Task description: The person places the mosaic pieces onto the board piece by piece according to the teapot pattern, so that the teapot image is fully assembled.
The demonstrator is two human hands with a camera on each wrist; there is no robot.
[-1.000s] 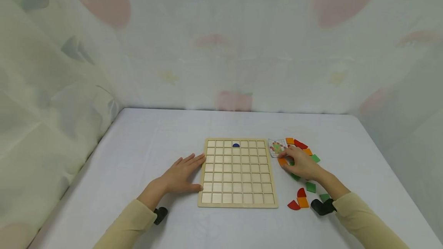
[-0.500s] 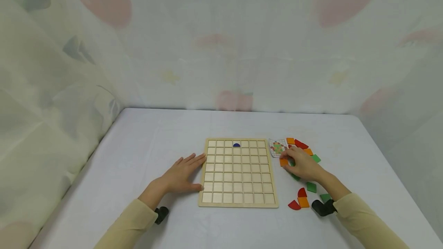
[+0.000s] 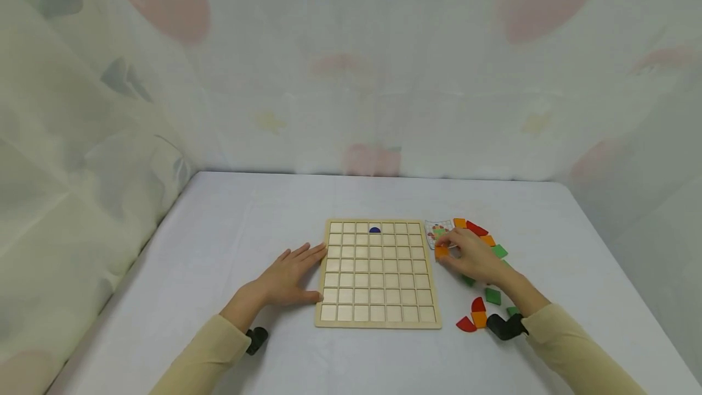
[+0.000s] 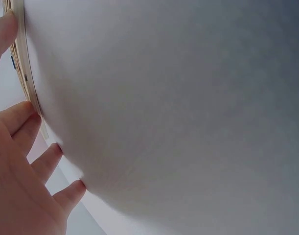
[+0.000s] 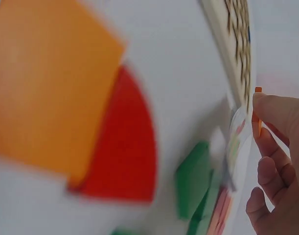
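Observation:
My right hand (image 3: 470,255) pinches an orange square tile (image 3: 441,252) between thumb and fingers, just off the right edge of the wooden grid board (image 3: 377,325). In the right wrist view that tile (image 5: 260,128) shows edge-on at the fingertips. Spread flat, my left hand (image 3: 285,276) touches the board's left edge with its thumb and fingers. The left wrist view shows those fingers (image 4: 27,120) against the board's side. One dark blue half-round tile (image 3: 375,230) lies in the board's top row. Partly covered by my right hand is a printed pattern card (image 3: 433,227).
Right of the board lie several loose tiles, among them a red one (image 3: 476,228), a green one (image 3: 492,295) and an orange square (image 3: 479,320) with red quarter-rounds beside it. A white cloth covers the table (image 3: 263,212). A curtain (image 3: 373,78) hangs behind.
The orange square tile has been lifted from the table beside the card and has moved slightly left with my right hand, towards the board. My left hand has stayed in place.

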